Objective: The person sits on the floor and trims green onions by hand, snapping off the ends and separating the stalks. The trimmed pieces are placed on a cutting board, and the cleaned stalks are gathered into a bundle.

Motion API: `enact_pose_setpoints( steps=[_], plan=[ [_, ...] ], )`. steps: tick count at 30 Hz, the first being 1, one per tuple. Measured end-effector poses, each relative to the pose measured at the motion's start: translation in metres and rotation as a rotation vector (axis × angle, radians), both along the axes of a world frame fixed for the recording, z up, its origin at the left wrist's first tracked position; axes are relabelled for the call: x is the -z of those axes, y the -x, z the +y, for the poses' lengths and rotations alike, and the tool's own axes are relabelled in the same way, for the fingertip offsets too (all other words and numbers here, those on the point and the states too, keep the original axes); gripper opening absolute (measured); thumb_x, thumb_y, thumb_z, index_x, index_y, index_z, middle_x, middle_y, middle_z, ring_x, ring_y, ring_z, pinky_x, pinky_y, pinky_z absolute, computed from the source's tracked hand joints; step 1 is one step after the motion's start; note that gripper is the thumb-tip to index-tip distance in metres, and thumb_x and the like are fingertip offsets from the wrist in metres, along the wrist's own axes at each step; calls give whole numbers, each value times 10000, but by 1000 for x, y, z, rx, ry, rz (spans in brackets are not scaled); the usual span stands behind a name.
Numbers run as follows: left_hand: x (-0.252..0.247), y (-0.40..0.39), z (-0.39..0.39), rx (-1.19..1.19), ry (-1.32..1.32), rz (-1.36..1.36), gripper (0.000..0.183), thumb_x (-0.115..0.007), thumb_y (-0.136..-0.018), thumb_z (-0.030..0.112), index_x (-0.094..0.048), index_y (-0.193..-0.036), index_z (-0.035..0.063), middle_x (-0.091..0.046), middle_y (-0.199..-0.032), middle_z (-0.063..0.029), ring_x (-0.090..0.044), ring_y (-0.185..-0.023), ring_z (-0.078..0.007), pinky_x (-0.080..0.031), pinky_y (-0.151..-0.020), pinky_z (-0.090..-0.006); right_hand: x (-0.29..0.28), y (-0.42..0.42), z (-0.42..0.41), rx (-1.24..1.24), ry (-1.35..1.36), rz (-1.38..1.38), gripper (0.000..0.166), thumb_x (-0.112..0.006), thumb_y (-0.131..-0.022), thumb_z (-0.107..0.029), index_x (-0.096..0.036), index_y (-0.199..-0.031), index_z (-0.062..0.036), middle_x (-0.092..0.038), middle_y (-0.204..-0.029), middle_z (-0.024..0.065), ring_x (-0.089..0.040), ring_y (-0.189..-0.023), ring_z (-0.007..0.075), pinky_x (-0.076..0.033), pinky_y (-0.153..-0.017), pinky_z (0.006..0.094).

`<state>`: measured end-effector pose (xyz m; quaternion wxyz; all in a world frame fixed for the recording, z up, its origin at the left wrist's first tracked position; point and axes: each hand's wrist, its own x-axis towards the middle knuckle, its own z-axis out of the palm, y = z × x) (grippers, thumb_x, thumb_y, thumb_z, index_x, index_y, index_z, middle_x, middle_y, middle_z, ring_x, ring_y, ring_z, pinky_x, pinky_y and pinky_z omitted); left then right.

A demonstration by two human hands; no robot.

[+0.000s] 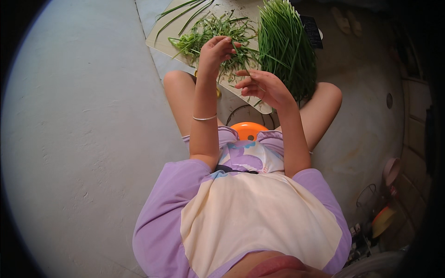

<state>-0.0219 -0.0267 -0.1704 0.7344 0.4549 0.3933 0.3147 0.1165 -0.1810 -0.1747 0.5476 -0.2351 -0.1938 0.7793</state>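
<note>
A thin green chive leaf point(238, 55) hangs between my two hands, over the near part of a pale, low tabletop point(262, 107). My left hand point(215, 54) pinches its upper part between thumb and forefinger. Lower and to the right, my right hand point(266, 87) has a slender green piece between its thumb and fingers; whether it is the same leaf is hard to tell. Behind my left hand spreads a loose heap of chive trimmings point(240, 33). A thick bundle of garlic chives point(286, 48) lies just beyond my right hand, its pale ends pointing away from me.
A few separate chive leaves point(179, 17) lie at the tabletop's far left. A dark card point(311, 32) with writing sits beside the bundle. An orange stool point(247, 130) shows between my legs. Slippers point(347, 22) rest on the concrete floor point(87, 121); household items stand at the right wall.
</note>
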Motion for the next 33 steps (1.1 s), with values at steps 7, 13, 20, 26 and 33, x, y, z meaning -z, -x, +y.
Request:
enact_pose_setpoints(
  steps=[7, 13, 20, 26, 33],
  plan=[
    [-1, 3, 4, 17, 30, -39, 143, -586, -886, 183, -573, -980, 76, -681, -931, -125, -604, -687, -91, -455, -554, -189, -4, -6, -12, -38, -8, 83, 409, -453, -922, -146, -438, -1258, 86, -655, -987, 198, -660, -794, 179, -536, -769, 308],
    [-10, 5, 4, -1, 37, -87, 155, -595, -883, 185, -569, -991, 77, -676, -945, -131, -607, -699, -98, -464, -581, -195, -6, -11, -18, -46, 1, 65, 396, -475, -901, -111, -453, -1252, 73, -657, -949, 200, -662, -770, 175, -546, -747, 303],
    [-11, -14, 2, 30, -30, -64, 183, -605, -877, 195, -560, -992, 60, -683, -902, -133, -619, -693, -102, -460, -562, -183, 9, -14, -33, 27, 77, -164, 282, -509, -901, -87, -529, -1139, 64, -632, -811, 108, -614, -676, 118, -535, -647, 262],
    [-7, -82, -3, 179, -164, -170, 199, -593, -883, 175, -565, -960, -7, -686, -858, -157, -641, -656, -139, -485, -523, -212, 21, -50, -62, 225, 184, -591, 165, -553, -909, -134, -592, -1015, -13, -588, -713, 29, -554, -605, 65, -485, -571, 196],
    [35, -141, -25, 243, -332, 129, 204, -606, -873, 141, -604, -929, -55, -649, -780, -103, -667, -667, -169, -535, -529, -258, 20, -85, -50, 893, 173, -1508, 212, -514, -922, -160, -598, -1071, -33, -640, -912, 76, -623, -784, 179, -497, -701, 298]
  ],
)
